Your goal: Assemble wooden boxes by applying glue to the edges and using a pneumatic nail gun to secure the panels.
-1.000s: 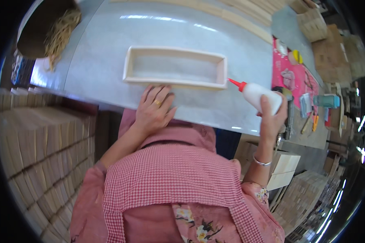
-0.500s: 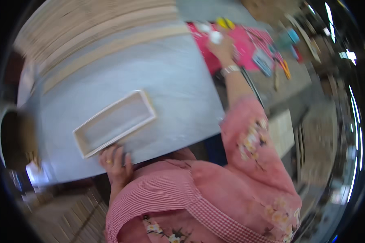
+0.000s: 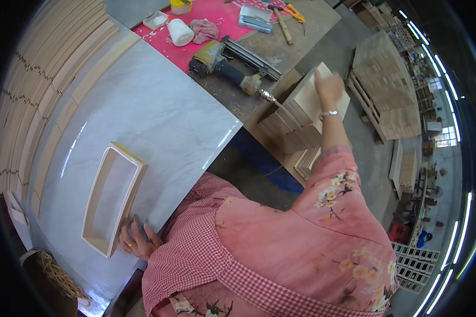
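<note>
A shallow rectangular wooden frame (image 3: 137, 171) with rounded corners lies on the pale marbled tabletop (image 3: 158, 95). My left hand (image 3: 138, 240) rests at the table's near edge, fingers apart, fingertips against the frame's near end. Out to the right, my right hand (image 3: 330, 87) is over a stack of thin pale wooden boards (image 3: 307, 100), its thumb apart from the fingers; the fingertips are partly hidden and slightly blurred. Between the two work surfaces, close to that stack, lies a nail gun (image 3: 225, 66) with its air hose fitting pointing at the boards.
Rows of stacked wooden strips (image 3: 53, 68) line the left. On a pink sheet (image 3: 158, 39) stand a white bottle (image 3: 180, 33), a crumpled cloth (image 3: 203, 30) and a small tray (image 3: 156, 20). A hammer (image 3: 282, 25) and orange-handled pliers (image 3: 294, 13) lie beyond. Pallets of boards (image 3: 386, 79) stand right.
My right hand has left the white object on the pink sheet and moved right to the boards. The view has turned right. My left hand stays at the frame.
</note>
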Demonstrator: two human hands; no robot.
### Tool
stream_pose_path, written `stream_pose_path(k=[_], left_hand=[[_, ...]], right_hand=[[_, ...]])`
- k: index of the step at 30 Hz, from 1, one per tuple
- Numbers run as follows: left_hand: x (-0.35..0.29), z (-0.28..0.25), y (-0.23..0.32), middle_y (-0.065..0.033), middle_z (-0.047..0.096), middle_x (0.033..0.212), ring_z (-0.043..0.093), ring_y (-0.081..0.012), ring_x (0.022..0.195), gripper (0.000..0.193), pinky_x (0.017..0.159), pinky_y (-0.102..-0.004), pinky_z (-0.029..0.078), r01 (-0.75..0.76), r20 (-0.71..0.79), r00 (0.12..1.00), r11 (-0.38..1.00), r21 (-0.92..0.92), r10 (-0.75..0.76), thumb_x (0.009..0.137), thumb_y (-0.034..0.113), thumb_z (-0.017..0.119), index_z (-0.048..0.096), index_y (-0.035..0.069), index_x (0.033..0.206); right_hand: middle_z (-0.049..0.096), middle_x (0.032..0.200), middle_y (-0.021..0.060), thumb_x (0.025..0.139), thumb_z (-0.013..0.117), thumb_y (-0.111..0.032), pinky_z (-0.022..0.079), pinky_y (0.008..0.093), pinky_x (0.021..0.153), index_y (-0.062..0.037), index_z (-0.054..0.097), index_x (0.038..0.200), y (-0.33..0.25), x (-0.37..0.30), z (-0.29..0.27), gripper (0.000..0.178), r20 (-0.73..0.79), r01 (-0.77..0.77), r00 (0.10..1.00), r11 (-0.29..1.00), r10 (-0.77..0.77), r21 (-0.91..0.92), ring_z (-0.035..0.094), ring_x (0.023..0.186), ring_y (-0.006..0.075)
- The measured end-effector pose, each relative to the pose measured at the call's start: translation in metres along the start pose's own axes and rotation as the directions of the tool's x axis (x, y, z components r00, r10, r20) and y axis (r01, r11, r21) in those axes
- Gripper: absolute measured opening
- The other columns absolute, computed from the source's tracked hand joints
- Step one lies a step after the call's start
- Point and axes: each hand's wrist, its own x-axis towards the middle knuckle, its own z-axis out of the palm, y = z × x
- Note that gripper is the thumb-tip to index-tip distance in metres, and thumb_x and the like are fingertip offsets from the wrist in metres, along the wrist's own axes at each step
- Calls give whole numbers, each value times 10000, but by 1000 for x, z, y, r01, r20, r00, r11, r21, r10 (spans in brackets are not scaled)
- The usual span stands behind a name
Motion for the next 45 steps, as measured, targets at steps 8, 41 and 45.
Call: stream_pose_path(k=[8,41,45], left_hand=[[5,-6,11,-133,598,1339,530,-346,1224,311,1134,-499,351,24,-5,1000,1000,7,-24,892,193,670,703,79,1179],[16,-117,-80,-97,693,991,616,-164,824,345,767,-276,535,606,130,693,475,-639,-709,889,95,739,691,-48,1199],[15,-110,-75,-94,691,950,616,-180,780,316,745,-276,519,625,154,753,622,-472,-640,843,72,761,723,-43,1135]], right_hand=[[641,1186,291,798,723,-624,543,441,884,76,652,1156,84,-15,-20,790,376,-348,868,937,324,-5,650,1070,404],[531,1493,113,624,899,-191,380,426,1150,-85,587,1403,-314,-300,-183,846,-323,460,-457,-531,-829,712,504,1336,319],[526,1502,104,625,897,-193,376,422,1160,-86,581,1412,-316,-306,-179,855,-283,463,-488,-520,-826,718,499,1345,316]])
